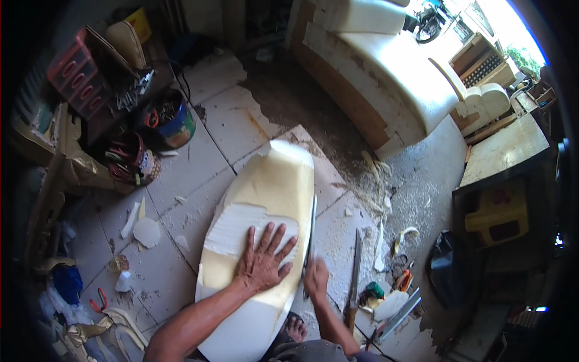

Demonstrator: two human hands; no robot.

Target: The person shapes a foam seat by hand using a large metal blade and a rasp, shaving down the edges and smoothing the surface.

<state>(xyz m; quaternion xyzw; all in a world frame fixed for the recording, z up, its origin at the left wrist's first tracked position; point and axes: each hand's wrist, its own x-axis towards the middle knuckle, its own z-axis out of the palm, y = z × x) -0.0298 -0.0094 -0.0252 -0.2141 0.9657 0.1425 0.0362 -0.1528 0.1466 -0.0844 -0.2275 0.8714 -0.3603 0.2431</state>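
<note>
The tapered foam piece (259, 193), cream-yellow with white areas (the middle one ridged), lies over the tiled floor (190, 139). The left hand (264, 259) rests flat on it, fingers spread; the right hand (316, 279) curls tight round a thin blade (313, 226) beside it.

At frame centre, the left hand (265, 258) is lying spread on the foam (277, 181); the right hand (315, 278) is gripping a blade (313, 223) along its right edge.
</note>
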